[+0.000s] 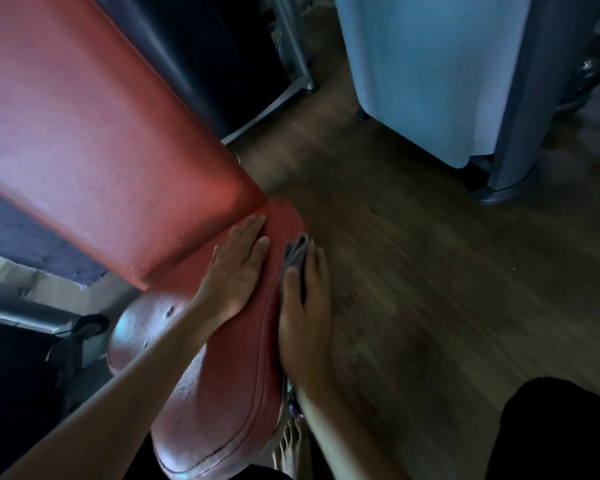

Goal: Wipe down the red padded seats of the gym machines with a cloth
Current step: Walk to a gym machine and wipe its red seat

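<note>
A red padded seat [219,393] runs from the bottom centre up to a large red backrest [94,140] at the upper left. My left hand [238,271] lies flat, fingers spread, on the top of the seat near the backrest and holds nothing. My right hand [305,317] presses a small grey cloth [297,252] against the seat's right side edge; the cloth sticks out past the fingertips and most of it is hidden under the hand.
A wooden floor [430,289] stretches out to the right of the seat. A light blue machine panel [430,64] on a grey frame stands at the upper right. Dark machine parts and a grey metal frame [291,46] stand behind the backrest. A bare foot [288,448] shows below the seat.
</note>
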`<state>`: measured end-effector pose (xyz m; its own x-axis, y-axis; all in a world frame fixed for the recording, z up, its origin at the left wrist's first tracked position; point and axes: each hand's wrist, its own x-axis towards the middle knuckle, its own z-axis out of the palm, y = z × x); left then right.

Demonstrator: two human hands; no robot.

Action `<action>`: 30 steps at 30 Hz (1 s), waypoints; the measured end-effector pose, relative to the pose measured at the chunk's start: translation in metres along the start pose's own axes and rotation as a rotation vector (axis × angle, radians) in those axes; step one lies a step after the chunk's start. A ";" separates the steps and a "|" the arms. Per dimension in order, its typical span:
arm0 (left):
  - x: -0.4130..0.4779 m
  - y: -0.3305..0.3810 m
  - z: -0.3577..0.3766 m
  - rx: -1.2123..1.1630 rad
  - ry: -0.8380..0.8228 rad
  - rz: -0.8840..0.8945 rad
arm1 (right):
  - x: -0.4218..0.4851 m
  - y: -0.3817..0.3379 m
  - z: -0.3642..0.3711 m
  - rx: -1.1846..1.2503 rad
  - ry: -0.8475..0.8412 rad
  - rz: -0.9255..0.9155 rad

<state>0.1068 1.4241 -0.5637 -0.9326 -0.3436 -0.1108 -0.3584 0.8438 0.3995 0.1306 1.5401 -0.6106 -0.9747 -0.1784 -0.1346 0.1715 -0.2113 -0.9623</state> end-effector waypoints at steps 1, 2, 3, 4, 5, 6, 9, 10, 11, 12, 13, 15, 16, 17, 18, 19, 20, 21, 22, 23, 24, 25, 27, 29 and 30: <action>0.001 0.000 0.000 -0.003 -0.003 -0.004 | -0.010 0.000 -0.002 0.005 -0.029 -0.011; 0.001 0.000 0.000 -0.009 -0.007 -0.012 | -0.007 0.002 -0.002 0.005 -0.034 -0.016; 0.001 0.001 0.000 -0.014 -0.010 -0.021 | 0.004 0.001 0.000 0.002 -0.029 -0.028; 0.001 0.002 0.000 -0.016 -0.009 -0.025 | 0.024 0.001 0.003 0.018 -0.017 -0.014; 0.000 0.003 0.000 -0.018 -0.005 -0.027 | 0.047 -0.002 0.004 0.038 0.001 0.013; 0.000 0.003 0.000 -0.018 0.002 -0.026 | 0.066 -0.006 0.004 0.060 0.025 0.043; -0.002 0.004 -0.001 -0.042 0.019 -0.021 | 0.061 -0.010 0.001 0.052 0.037 0.051; -0.003 0.004 -0.001 -0.054 0.027 -0.015 | 0.048 -0.006 -0.002 0.035 0.020 0.010; -0.003 0.003 0.000 -0.059 0.037 -0.008 | 0.032 -0.006 -0.006 0.006 -0.001 -0.015; -0.002 0.003 0.000 -0.054 0.047 -0.002 | 0.026 -0.005 -0.008 -0.021 -0.001 -0.027; -0.001 0.003 0.000 -0.048 0.053 -0.004 | 0.032 -0.002 -0.008 -0.040 0.002 -0.039; -0.001 0.004 -0.001 -0.042 0.060 -0.014 | 0.067 -0.005 -0.003 -0.036 0.014 0.056; -0.001 0.004 0.000 -0.042 0.067 -0.011 | 0.083 -0.011 0.000 0.012 0.021 0.135; -0.002 0.004 0.000 -0.042 0.071 -0.001 | 0.093 -0.016 0.002 0.052 0.011 0.190; -0.003 0.004 -0.001 -0.040 0.075 0.010 | 0.093 -0.018 0.003 0.053 0.009 0.201; -0.004 0.004 -0.001 -0.035 0.076 0.020 | 0.085 -0.017 0.000 0.028 0.008 0.174; -0.005 0.004 0.000 -0.027 0.073 0.025 | 0.073 -0.013 -0.004 0.005 0.010 0.114; -0.005 0.003 0.000 -0.016 0.072 0.023 | 0.057 -0.010 -0.009 -0.007 0.005 0.040; -0.004 0.002 0.000 -0.001 0.071 0.016 | 0.046 -0.008 -0.013 -0.003 0.010 -0.005; -0.003 0.003 0.000 0.008 0.069 0.007 | 0.047 -0.005 -0.014 0.000 0.007 -0.013; -0.002 0.003 0.000 0.013 0.066 -0.001 | 0.059 -0.004 -0.012 0.002 -0.014 0.020; -0.001 0.003 0.001 0.014 0.061 -0.006 | 0.076 -0.008 -0.007 -0.003 -0.019 0.080; -0.001 0.002 0.001 0.014 0.057 0.004 | 0.102 -0.019 -0.001 -0.043 -0.013 0.177; -0.001 0.002 0.001 0.016 0.057 0.014 | 0.101 -0.017 -0.001 -0.059 -0.017 0.154; -0.001 0.003 0.001 0.018 0.055 0.014 | 0.091 -0.014 -0.005 -0.053 -0.024 0.114</action>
<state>0.1071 1.4274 -0.5630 -0.9337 -0.3537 -0.0550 -0.3467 0.8556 0.3843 0.0386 1.5317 -0.6106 -0.9456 -0.2213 -0.2385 0.2723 -0.1373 -0.9524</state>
